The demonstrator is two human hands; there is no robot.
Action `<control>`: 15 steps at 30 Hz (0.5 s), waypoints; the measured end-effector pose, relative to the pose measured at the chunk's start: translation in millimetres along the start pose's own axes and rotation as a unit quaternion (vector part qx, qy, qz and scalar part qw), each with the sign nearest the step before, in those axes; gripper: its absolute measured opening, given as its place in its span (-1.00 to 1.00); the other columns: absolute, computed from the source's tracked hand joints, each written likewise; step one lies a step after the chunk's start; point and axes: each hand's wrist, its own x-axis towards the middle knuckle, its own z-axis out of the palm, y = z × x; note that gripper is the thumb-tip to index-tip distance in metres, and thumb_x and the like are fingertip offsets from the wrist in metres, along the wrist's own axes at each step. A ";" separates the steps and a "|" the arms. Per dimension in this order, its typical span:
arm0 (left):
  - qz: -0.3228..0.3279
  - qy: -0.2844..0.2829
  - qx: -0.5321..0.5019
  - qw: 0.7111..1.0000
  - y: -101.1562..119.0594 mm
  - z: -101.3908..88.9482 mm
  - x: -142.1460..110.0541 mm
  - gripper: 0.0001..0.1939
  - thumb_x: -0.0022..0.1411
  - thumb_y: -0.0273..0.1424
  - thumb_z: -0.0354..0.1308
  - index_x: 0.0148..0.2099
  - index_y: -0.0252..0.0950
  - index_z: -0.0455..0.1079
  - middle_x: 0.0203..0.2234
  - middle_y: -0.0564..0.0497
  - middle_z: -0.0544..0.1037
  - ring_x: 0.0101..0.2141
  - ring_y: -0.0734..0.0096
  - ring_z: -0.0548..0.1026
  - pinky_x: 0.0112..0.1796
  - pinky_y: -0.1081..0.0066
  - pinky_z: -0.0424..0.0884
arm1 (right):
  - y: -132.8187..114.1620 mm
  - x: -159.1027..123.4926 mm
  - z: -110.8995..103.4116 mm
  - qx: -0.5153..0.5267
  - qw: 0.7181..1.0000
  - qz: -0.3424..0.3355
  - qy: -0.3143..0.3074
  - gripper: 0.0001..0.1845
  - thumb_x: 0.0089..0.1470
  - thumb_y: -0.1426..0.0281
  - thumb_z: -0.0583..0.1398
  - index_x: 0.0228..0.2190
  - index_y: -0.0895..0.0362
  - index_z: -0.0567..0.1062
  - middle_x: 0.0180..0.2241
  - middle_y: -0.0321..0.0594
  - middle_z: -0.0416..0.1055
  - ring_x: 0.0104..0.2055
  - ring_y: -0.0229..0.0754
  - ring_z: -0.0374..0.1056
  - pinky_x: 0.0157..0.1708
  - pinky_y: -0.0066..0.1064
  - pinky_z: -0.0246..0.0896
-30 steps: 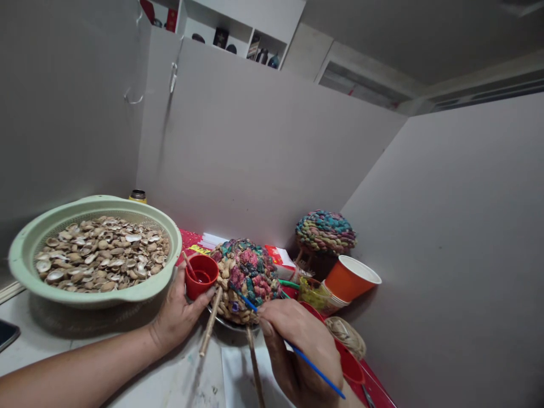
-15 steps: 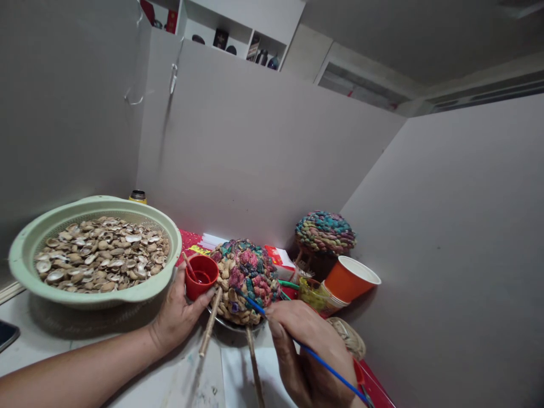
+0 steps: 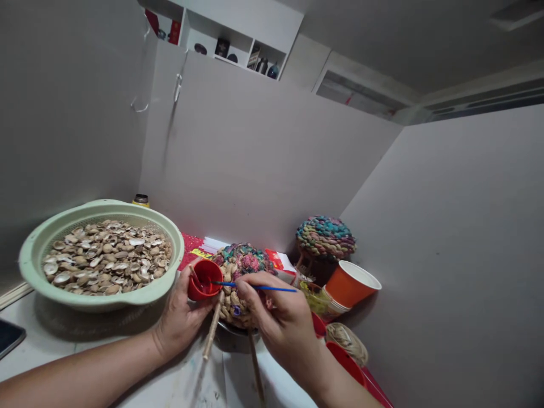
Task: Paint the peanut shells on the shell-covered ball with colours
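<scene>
My left hand is wrapped round a small red cup, tilted so that its inside shows, with a thin stick leaning in it. In my right hand is a slim blue paintbrush, pinched between thumb and fingers, its tip at the mouth of the cup. Behind both hands sits a rounded piece covered in nutshells, painted pink, green and purple in parts and bare tan at the front left. Two twine-wrapped sticks jut from it toward me. A metal bowl beneath is partly hidden.
A pale green colander of empty shells stands at left, near a dark phone. At right are a painted woven-looking piece, orange paper cups and a twine coil. Grey panels enclose the table.
My right hand has moved left, taking the paintbrush from the painted shells to the red cup. My left hand still holds the cup, now tipped more toward the brush.
</scene>
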 end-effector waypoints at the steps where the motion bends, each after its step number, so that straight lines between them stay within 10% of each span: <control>1: 0.001 -0.001 -0.003 1.000 0.0 0.3 -0.1 -0.42 0.38 -0.17 0.28 0.34 -0.09 0.20 0.06 -0.09 0.56 0.05 0.10 0.58 0.11 0.04 0.53 | 2.8 2.4 3.6 -0.006 1.000 0.000 -0.021 -0.83 0.33 0.49 0.21 -0.31 0.14 0.59 -0.41 -0.20 0.64 -0.41 -0.21 0.57 -0.38 -0.44 0.47; 9: 0.002 -0.009 -0.008 1.000 5.6 -1.9 -1.1 -0.44 0.41 -0.25 0.25 0.35 -0.09 0.16 0.05 -0.11 0.53 0.04 0.13 0.56 0.08 0.08 0.54 | 10.1 11.6 20.1 -0.025 0.991 0.005 -0.133 -0.76 0.32 0.50 0.20 -0.35 0.15 0.65 -0.43 -0.18 0.65 -0.46 -0.19 0.57 -0.44 -0.45 0.42; 15: -0.004 -0.022 -0.026 0.999 9.6 -3.5 0.7 -0.40 0.37 -0.30 0.28 0.35 -0.05 0.14 0.07 -0.07 0.51 0.07 0.14 0.54 0.11 0.07 0.51 | 10.1 12.3 13.3 -0.010 0.994 0.009 -0.107 -0.74 0.35 0.46 0.18 -0.33 0.13 0.65 -0.38 -0.16 0.69 -0.39 -0.19 0.61 -0.35 -0.43 0.50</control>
